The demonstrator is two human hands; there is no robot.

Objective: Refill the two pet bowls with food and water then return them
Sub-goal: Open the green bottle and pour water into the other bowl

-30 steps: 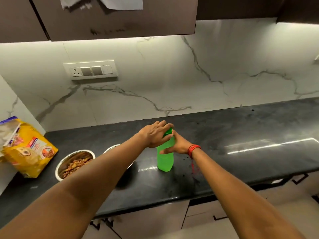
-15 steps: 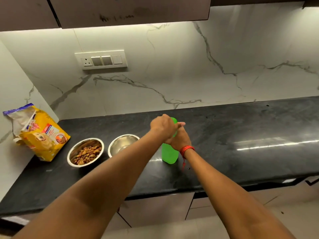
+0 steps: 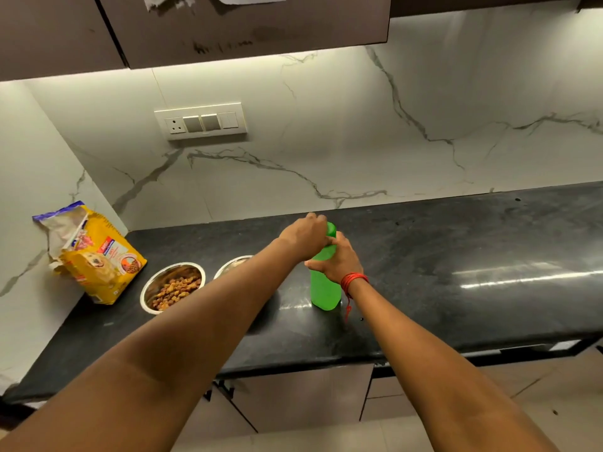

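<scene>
Two hands met on a green bottle point(image 3: 324, 290) that stood upright on the black table point(image 3: 456, 256), well right of the bowls. The left hand point(image 3: 305, 236) was curled over the bottle's top, its grip closed around the cap, which was mostly hidden under the fingers. The right hand point(image 3: 339, 261) wrapped the bottle's upper body, its grip closed on it, with a red thread point(image 3: 352, 280) around the wrist and a loose end hanging beside the bottle. Left of the bottle sat two steel bowls side by side: the food bowl point(image 3: 173, 287) held brown kibble, and the second bowl point(image 3: 233, 264) was largely covered by the left forearm, so its contents could not be told. A yellow food bag point(image 3: 98, 262), torn open at the top, leaned in the corner at the table's left end, just beside the food bowl. A switch plate point(image 3: 200, 120) was set in the marble wall above the bowls
</scene>
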